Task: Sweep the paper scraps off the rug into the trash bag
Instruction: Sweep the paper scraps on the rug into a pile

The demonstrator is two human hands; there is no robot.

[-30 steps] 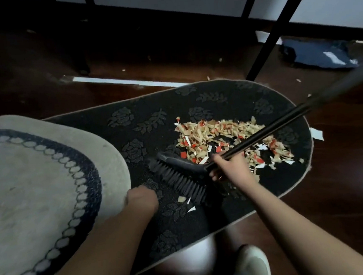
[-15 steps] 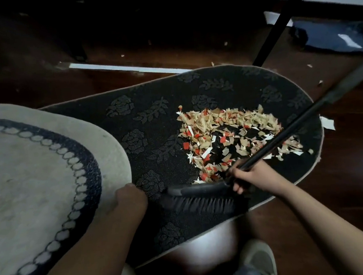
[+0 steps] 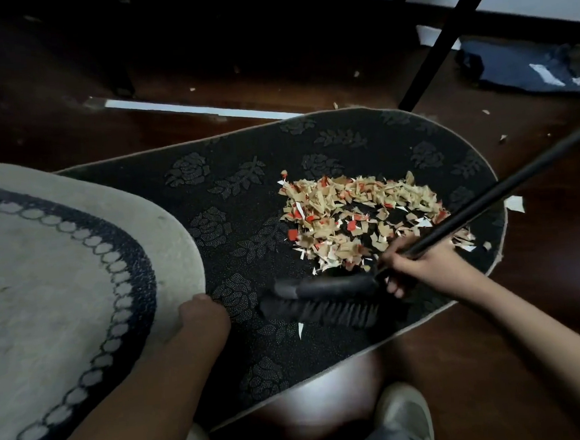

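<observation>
Scraps heaped on the rug; none bagged. Beside them, right hand grips the broom; left hand clasps the folded rug edge.

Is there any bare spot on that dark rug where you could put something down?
Yes: the dark rug is bare between the folded-up pale flap and the paper scraps, and along its far edge. It is crowded nearer the right hand, where scraps and the broom head sit.

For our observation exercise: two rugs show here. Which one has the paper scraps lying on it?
The black rose-patterned rug, not the folded-over cream rug with the dark ring border; the paper scraps lie on the black rug only.
</observation>
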